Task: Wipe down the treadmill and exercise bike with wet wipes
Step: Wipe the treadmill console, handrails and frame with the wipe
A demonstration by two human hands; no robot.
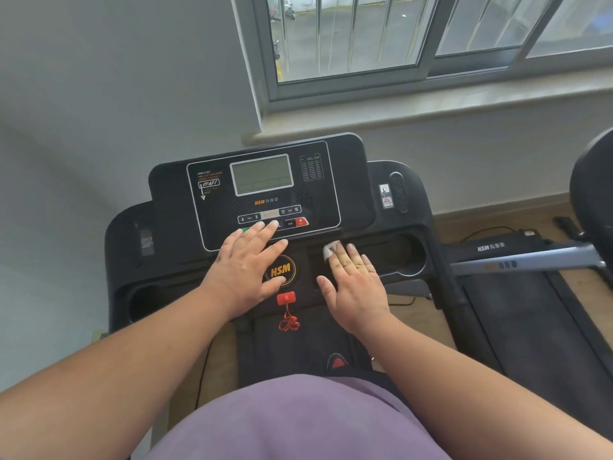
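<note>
A black treadmill console [351,180] with a grey display [261,174] stands in front of me. My left hand [247,263] lies flat, fingers straight, on the lower edge of the button panel beside the round HSM badge [282,272]. My right hand [351,280] presses flat on a white wet wipe [330,250] in the console's right tray; only a corner of the wipe shows past my fingertips. A red safety key [286,298] with a coiled red cord hangs below the badge. The treadmill belt [292,346] runs under my arms.
A second HSM machine [530,310] with a grey bar [530,260] stands at the right, and a black round part [593,194] is at the right edge. A wall and window sill [431,111] lie right behind the console. Cup wells [149,300] flank the console.
</note>
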